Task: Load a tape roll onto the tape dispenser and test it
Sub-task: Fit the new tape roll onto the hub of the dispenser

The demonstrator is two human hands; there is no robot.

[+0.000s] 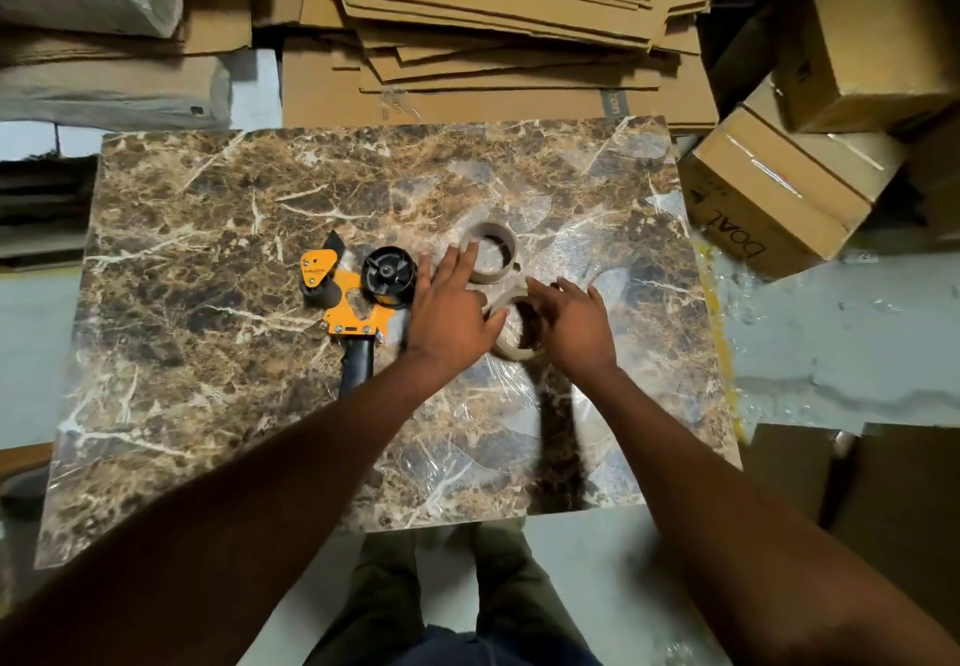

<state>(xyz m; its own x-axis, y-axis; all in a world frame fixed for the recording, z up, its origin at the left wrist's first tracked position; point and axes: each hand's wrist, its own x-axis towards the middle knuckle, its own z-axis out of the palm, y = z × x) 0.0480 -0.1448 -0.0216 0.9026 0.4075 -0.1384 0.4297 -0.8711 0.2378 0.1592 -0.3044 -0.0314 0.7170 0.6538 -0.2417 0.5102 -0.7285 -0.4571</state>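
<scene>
A marble-patterned table [218,228] fills the middle of the view, its brown surface veined with white and covered toward the right by a clear, glossy film. Beyond its far edge lies a wide stack of flattened cardboard sheets [498,26], and to the right a heap of sealed cardboard boxes [779,192] leans against the table's corner. Wrapped bundles [104,41] are piled at the upper left.

Two bare forearms reach in from the bottom of the frame toward the table's centre. The left hand [449,309] is spread flat with fingers extended; its fingertips touch the near rim of the far tape roll [491,254], and its thumb side lies against the near tape roll [514,327]. It is not closed around either one. The right hand [571,322] is open too, fingers splayed over the right side of the near tape roll, resting on or just above it; whether it has a hold cannot be told.

Both rolls lie flat, hole upward, close together, the far one slightly left of the near one. Just left of the left hand lies the tape dispenser [353,296], orange-framed with a black handle pointing toward the person and an empty black spindle hub [388,270] near the fingers.
</scene>
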